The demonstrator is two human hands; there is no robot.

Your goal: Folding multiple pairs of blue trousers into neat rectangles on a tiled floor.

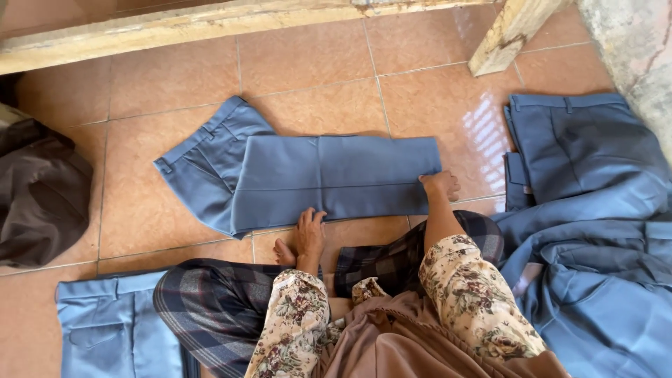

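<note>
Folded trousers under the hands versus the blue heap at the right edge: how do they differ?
The folded trousers lie flat and doubled over on the tiles; the blue heap is loose and rumpled. The left hand and right hand press the folded trousers; nothing touches the heap. The trousers are one garment; the heap looks like several. Both share the same blue-grey cloth.

Single head-worn view, looking steeply down and forward over the seated wearer's lap onto the tiled floor [140, 210]; close range, arms entering from the lower edge; a wooden beam [175, 31] bounds the far, upper edge; no second view shares the scene.
</note>
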